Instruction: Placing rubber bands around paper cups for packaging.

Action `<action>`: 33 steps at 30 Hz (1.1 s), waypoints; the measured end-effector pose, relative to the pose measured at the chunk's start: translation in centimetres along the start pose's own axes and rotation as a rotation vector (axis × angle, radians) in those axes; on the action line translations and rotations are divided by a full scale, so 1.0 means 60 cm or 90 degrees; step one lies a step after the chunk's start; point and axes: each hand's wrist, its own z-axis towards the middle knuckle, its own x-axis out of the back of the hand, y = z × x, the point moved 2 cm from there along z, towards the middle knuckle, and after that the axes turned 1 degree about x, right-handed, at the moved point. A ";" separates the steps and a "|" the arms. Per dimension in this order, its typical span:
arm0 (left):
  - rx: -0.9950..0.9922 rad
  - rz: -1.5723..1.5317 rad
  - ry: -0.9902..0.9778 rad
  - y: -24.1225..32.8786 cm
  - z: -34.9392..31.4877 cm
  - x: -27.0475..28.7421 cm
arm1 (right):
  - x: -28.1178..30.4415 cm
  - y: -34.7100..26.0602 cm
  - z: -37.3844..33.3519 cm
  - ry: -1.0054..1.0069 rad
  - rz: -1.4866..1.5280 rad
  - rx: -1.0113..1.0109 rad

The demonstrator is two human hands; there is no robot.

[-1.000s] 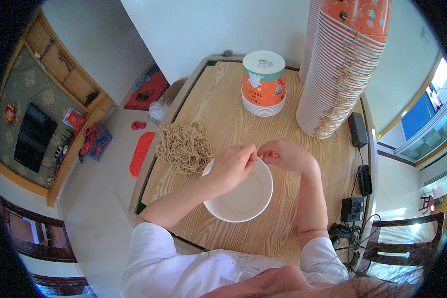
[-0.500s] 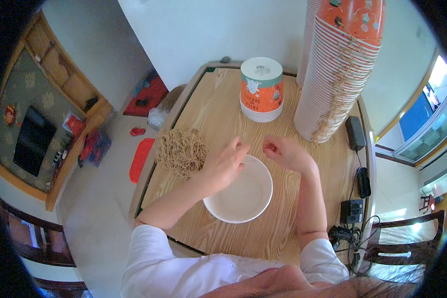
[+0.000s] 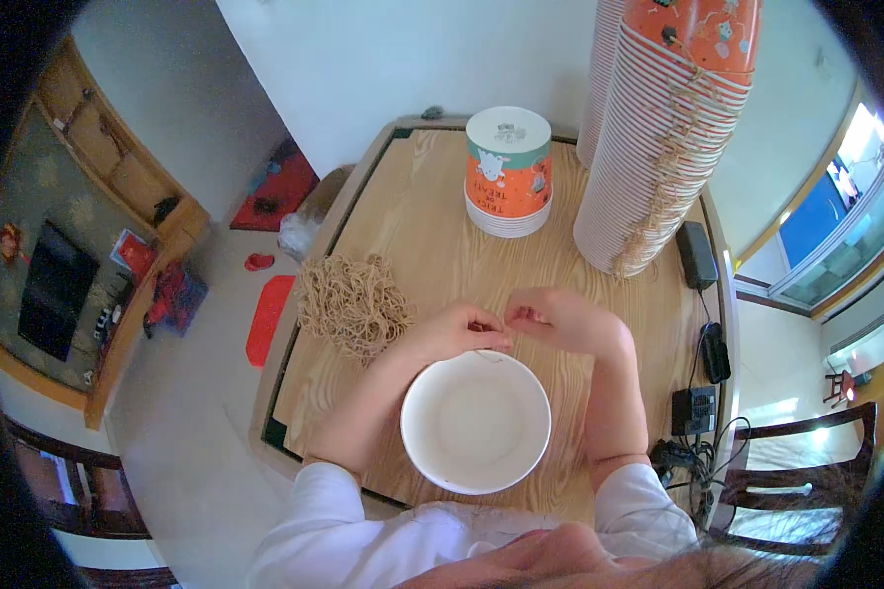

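A white-lined paper bucket [image 3: 476, 432] stands mouth up on the table close in front of me. At its far rim my left hand [image 3: 462, 332] is closed in a pinch, fingertips by the rim, where a thin strand shows. My right hand [image 3: 550, 319], curled with its fingers bent in, is just right of the left one, fingertips nearly meeting it. What either hand pinches is too small to make out. Left of the left hand lies a loose heap of tan twine [image 3: 354, 304].
A short stack of upside-down orange and green paper buckets [image 3: 509, 177] stands at the back. Right of it rises a tall leaning stack of buckets [image 3: 648, 157] with twine strands down its side. Black power adapters [image 3: 694, 410] and tangled cables lie along the table's right edge.
My left hand has moved from over the bucket's mouth to its far rim, and the two hands have come closer together. The bucket sits slightly nearer me.
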 end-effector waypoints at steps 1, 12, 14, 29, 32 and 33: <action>0.014 -0.030 0.000 -0.003 0.003 -0.003 | 0.004 0.005 -0.004 0.026 0.053 0.020; 0.018 -0.103 0.052 -0.009 -0.010 -0.003 | -0.001 -0.009 0.012 -0.007 0.107 0.073; 0.037 -0.085 0.060 -0.008 -0.013 -0.007 | -0.007 0.001 0.017 0.014 0.028 0.109; 0.055 -0.087 0.124 0.012 -0.055 -0.019 | -0.017 -0.001 0.016 0.032 0.084 0.176; 0.073 -0.073 0.147 -0.003 -0.066 -0.023 | -0.017 -0.003 0.019 -0.027 0.059 0.155; 0.076 -0.072 0.143 -0.011 -0.068 -0.023 | -0.021 -0.001 0.019 -0.025 0.064 0.153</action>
